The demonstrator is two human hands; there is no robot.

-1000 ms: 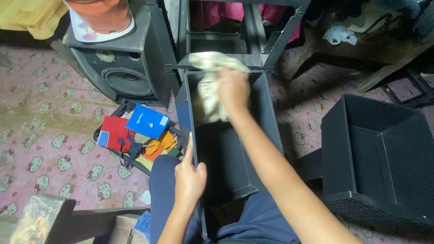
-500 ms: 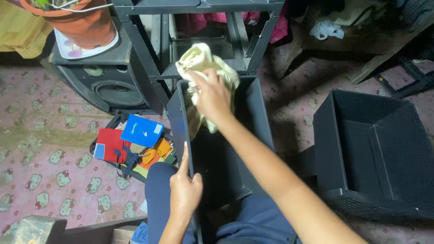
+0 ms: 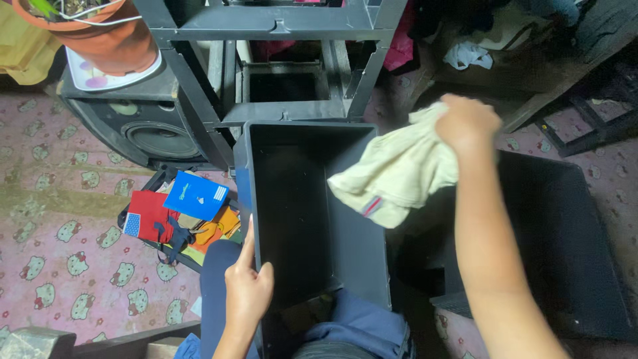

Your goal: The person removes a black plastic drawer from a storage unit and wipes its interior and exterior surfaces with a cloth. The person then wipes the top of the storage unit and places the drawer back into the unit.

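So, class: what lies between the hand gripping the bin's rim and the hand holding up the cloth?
In the head view, the open dark bin lies between the left hand on its rim and the right hand holding the cream cloth.

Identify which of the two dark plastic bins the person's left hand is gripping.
The left hand grips the near-left rim of the middle bin, resting across the lap. The other bin sits right, untouched, beneath the cloth-holding right hand.

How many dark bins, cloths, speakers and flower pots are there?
Dark plastic bins: 2, the one by the left hand and one at the right
Cream cloth in the right hand: 1
Speaker: 1
Orange flower pot: 1
Total: 5
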